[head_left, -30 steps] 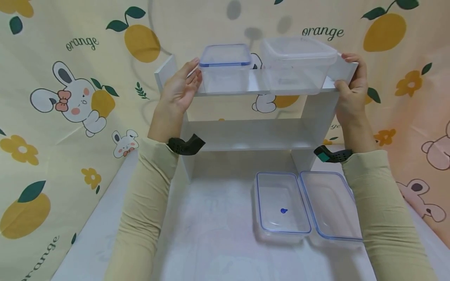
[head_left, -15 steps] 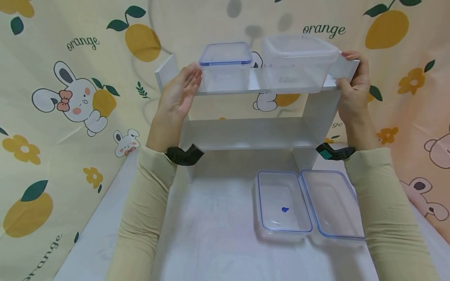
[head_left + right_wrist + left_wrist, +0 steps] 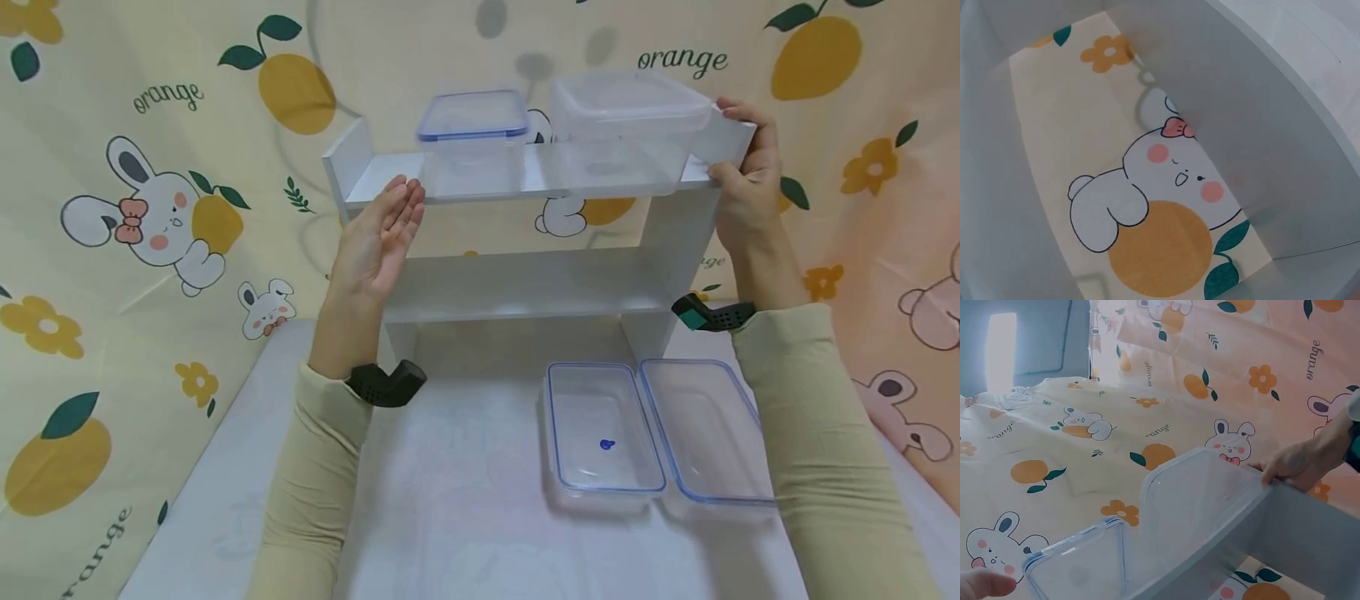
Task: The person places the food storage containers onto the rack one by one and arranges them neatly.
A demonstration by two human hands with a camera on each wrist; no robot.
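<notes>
A white tabletop shelf unit [image 3: 517, 287] stands against the back cloth. My right hand [image 3: 753, 187] grips its upper right side panel, fingers over the top edge and thumb at the front. On the top board sit a small clear food container [image 3: 476, 162] with a blue-rimmed lid and, to its right, a larger clear container [image 3: 630, 146]. My left hand [image 3: 375, 246] holds nothing; its fingers are extended, below and left of the small container. In the left wrist view, its thumb [image 3: 988, 585] shows beside the small container. The right wrist view shows the shelf's inner boards [image 3: 1260, 125] and no hand.
Two clear containers with blue rims, a narrower one [image 3: 606, 467] and a wider one [image 3: 708, 433], lie side by side on the white tabletop [image 3: 450, 500] in front of the shelf's right half. A patterned cloth [image 3: 225, 417] hangs behind and at the sides.
My left hand has come away from the small container's left side and dropped down toward me. The right hand keeps its grip on the side panel.
</notes>
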